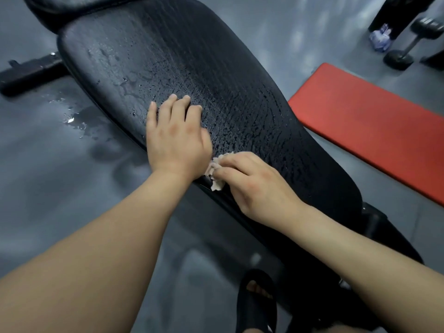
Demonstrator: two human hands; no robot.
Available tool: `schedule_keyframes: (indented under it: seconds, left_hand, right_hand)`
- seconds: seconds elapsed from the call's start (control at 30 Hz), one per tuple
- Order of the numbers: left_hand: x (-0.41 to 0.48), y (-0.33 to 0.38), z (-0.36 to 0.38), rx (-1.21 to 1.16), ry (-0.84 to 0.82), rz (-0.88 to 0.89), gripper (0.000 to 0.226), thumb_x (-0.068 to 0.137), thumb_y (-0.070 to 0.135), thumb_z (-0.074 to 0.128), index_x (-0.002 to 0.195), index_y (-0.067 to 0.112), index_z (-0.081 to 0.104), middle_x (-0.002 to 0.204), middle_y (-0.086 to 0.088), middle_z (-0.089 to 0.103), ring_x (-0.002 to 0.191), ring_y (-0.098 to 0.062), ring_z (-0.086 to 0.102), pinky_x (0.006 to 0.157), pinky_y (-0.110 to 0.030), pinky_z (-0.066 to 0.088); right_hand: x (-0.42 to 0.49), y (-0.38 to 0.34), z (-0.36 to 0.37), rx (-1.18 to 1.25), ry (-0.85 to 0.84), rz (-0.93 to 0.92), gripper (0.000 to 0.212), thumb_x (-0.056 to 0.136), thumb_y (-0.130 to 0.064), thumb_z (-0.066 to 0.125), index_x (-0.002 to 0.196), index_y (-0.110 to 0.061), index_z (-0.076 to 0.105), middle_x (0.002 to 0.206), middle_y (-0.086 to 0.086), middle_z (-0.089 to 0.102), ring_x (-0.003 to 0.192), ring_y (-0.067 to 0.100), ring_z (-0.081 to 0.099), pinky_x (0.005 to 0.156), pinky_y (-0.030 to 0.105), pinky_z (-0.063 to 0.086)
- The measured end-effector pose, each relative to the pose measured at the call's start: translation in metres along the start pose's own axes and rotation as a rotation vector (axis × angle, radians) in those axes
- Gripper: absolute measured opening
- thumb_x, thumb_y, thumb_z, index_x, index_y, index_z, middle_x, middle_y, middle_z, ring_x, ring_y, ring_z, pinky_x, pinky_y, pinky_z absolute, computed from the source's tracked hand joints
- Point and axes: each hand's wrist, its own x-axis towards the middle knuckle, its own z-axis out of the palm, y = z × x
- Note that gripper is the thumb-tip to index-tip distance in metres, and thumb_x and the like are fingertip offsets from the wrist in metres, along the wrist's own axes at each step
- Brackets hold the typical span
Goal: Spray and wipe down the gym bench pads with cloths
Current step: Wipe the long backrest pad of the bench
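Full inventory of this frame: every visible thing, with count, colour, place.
bench pad: 1, black, centre, beaded with droplets
second pad: 1, black, top left, cut off by the frame
frame bar: 1, black, on floor left of bench pad
puddle: 1, clear, floor left of bench pad
floor: grey, all around
mat: 1, red, floor at right
dumbbell: 1, black, top right
bystander's legs: dark trousers, top right
bluish item: 1, beside those legs, unclear what
cloth: 1, whitish, crumpled, at pad's near edge
sandal: 1, black, bottom centre, on foot
left hand: flat on bench pad
right hand: grips cloth
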Motion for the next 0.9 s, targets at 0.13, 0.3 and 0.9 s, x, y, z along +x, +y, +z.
schedule_keyframes:
  seconds: [0.13,0.3,0.9]
  left_hand:
    - [-0.001,-0.001,0.000,-0.020,-0.013,0.006,0.051,0.085,0.032,0.033,0.121,0.018,0.066,0.145,-0.006,0.056,0.141,-0.029,0.042,0.122,-0.053,0.021]
    - [0.000,0.000,0.001,-0.016,-0.004,-0.005,0.051,0.085,0.032,0.034,0.121,0.018,0.066,0.144,-0.006,0.056,0.141,-0.029,0.043,0.122,-0.052,0.020]
    - [-0.001,0.006,-0.002,0.016,-0.042,-0.001,0.045,0.088,0.028,0.036,0.121,0.013,0.062,0.141,-0.011,0.054,0.140,-0.033,0.040,0.123,-0.053,0.018]
  right_hand:
    - [-0.029,-0.001,-0.008,-0.014,-0.048,0.021,0.027,0.095,-0.001,0.048,0.106,-0.010,0.071,0.119,0.007,0.063,0.110,0.032,0.058,0.094,0.043,0.048]
    - [-0.049,-0.005,-0.015,0.004,-0.067,0.025,0.031,0.104,-0.011,0.042,0.101,-0.015,0.072,0.119,0.005,0.064,0.114,0.028,0.059,0.094,0.041,0.050]
    - [-0.088,0.027,-0.033,0.015,-0.073,0.072,0.027,0.098,-0.006,0.052,0.113,-0.013,0.072,0.125,0.005,0.065,0.114,0.029,0.061,0.091,0.042,0.053]
